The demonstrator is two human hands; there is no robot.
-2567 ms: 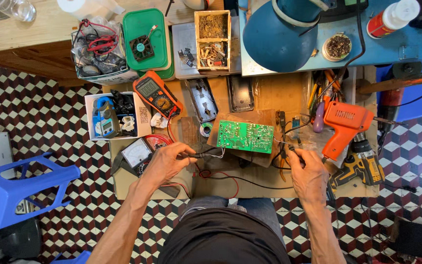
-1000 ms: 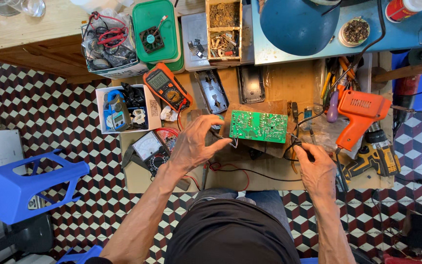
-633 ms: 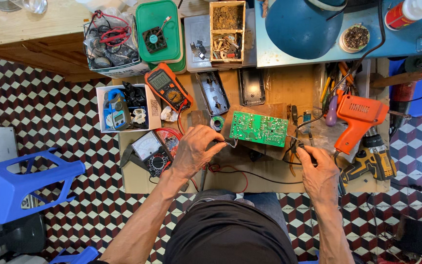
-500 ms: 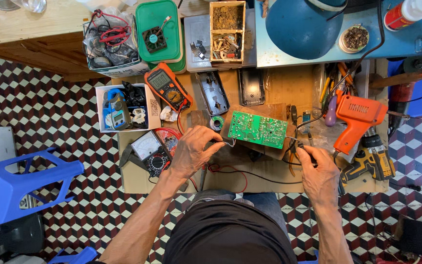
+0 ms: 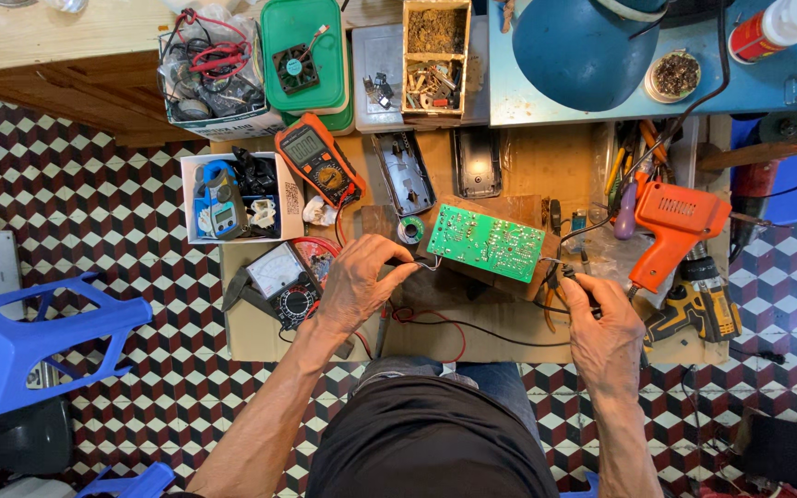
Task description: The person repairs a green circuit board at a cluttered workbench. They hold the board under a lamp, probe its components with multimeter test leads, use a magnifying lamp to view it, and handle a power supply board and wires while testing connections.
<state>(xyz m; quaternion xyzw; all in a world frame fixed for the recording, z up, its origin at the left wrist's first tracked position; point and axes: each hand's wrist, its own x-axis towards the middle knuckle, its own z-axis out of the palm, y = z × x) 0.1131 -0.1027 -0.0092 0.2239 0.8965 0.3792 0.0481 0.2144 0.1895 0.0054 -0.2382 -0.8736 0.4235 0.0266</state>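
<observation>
One green circuit board (image 5: 485,243) lies mid-counter (image 5: 509,171). The left hand (image 5: 359,283) pinches a wire (image 5: 424,266) at its edge; the right hand (image 5: 604,325) grips a dark tool (image 5: 560,277). A white box (image 5: 197,197) holds one blue meter (image 5: 219,199).

Circuit board (image 5: 486,243) between hands; multimeter (image 5: 318,165) behind, perhaps on bench (image 5: 528,166).

The left hand (image 5: 354,288), which lay further left and apart from the green circuit board (image 5: 487,243) at the start, has come in to the board's left edge, its fingertips now pinched on a thin wire (image 5: 424,266) there. The right hand (image 5: 604,325) has drawn a little closer to the board's right end, holding small pliers (image 5: 557,284) against it
</observation>
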